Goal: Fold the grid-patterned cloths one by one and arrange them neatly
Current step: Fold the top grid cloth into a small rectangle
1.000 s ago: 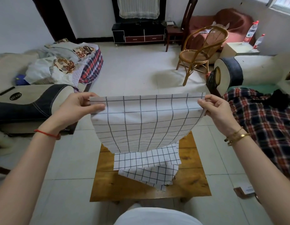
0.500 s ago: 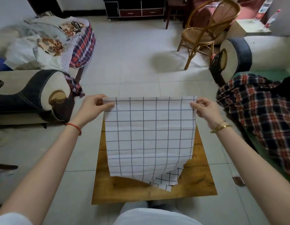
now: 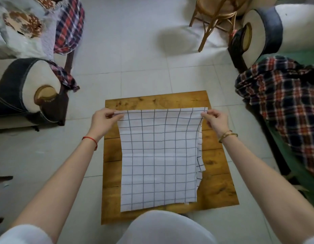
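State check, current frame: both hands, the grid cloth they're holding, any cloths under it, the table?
Left hand: pinching cloth's far left corner.
Right hand: pinching far right corner.
Grid cloth: spread out, near part on table.
Cloths underneath: mostly covered, edges showing right.
Wooden table: upright, bearing cloths.

Single view only: head-worn wide-angle camera, looks steeply down and forward from above person's lap. Small square brown wooden table (image 3: 214, 187) sits centre frame, close below lens. Both bare forearms enter from bottom corners, converge toward table's far half. White-clad knee fills bottom edge. Wide-angle bending visible at frame margins. Pale tiled floor (image 3: 135, 55) occupies upper middle. Cream-and-navy sofa armrest (image 3: 26, 88) at left edge, rattan chair legs (image 3: 210, 23) top right. No second view; nothing shared.
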